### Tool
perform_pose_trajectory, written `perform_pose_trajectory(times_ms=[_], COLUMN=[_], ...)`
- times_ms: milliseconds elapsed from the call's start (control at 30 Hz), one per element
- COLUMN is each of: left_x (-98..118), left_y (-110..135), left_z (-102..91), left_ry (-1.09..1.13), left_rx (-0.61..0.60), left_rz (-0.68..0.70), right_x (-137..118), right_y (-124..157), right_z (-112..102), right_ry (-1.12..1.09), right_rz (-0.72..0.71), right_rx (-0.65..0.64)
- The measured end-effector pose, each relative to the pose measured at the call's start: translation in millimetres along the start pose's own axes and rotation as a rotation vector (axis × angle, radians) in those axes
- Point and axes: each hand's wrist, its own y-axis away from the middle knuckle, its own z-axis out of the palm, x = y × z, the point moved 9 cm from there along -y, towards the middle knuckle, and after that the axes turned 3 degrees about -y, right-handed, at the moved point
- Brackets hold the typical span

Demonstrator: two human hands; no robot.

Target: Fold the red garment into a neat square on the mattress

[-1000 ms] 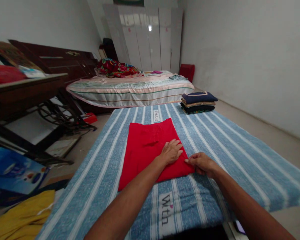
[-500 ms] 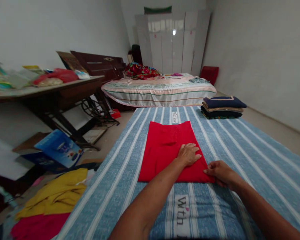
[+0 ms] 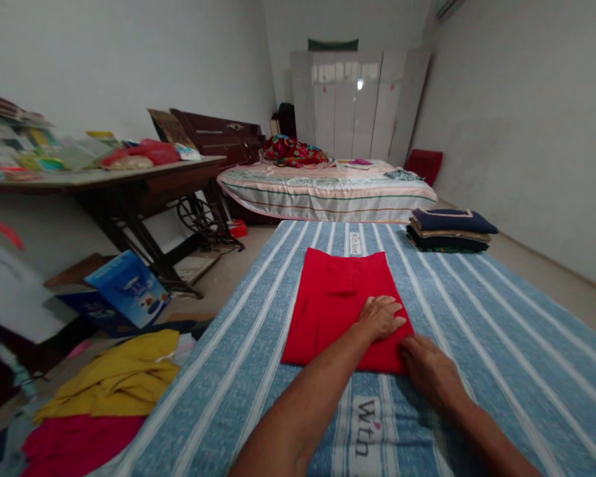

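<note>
A folded red cloth [image 3: 334, 301] lies flat on a blue mattress cover with white stripes [image 3: 477, 318]. My left hand [image 3: 380, 316] rests flat on the cloth's near right part, fingers stretched out. My right hand [image 3: 424, 368] sits just below it at the cloth's near right corner, palm down, fingers curled at the cloth's edge. Whether those fingers pinch the cloth is hidden.
A stack of folded dark clothes [image 3: 449, 230] sits at the far right of the cover. Yellow [image 3: 112, 374] and red [image 3: 74, 440] clothes lie on the floor at left, by a blue box [image 3: 129, 288]. A cluttered sewing table [image 3: 129, 179] stands left, a bed [image 3: 328, 189] beyond.
My right hand has slid left along the cloth's near edge, close under my left hand. The view has swung left, showing more of the floor clothes and the table.
</note>
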Motion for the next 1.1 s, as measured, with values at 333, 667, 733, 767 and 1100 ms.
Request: perform_pose_trajectory(times_ms=[333,667,733,767,1100], left_x=[-9,-55,-58,-60,-72], left_y=[41,197,209,212,206], left_z=[-49.3,-90.9,-85.3,-81.8,-64.7], left_ry=[0.021,-0.138,-0.177,-0.202,-0.325], left_rx=[0.108,-0.108,-0.150,-0.169,-0.201], left_rz=[0.096,-0.008,-0.055,-0.082,-0.246], right_x=[-17,-42,-46,-47,-48], right_y=[16,29,27,26,22], right_z=[-27,1,3,4,10], right_ry=[0.029,0.275,0.328,0.350,0.406], right_rz=[-0.191,-0.330,-0.354,-0.368,-0.395], right_rx=[0.233,0.104,0.138,0.151,0.178])
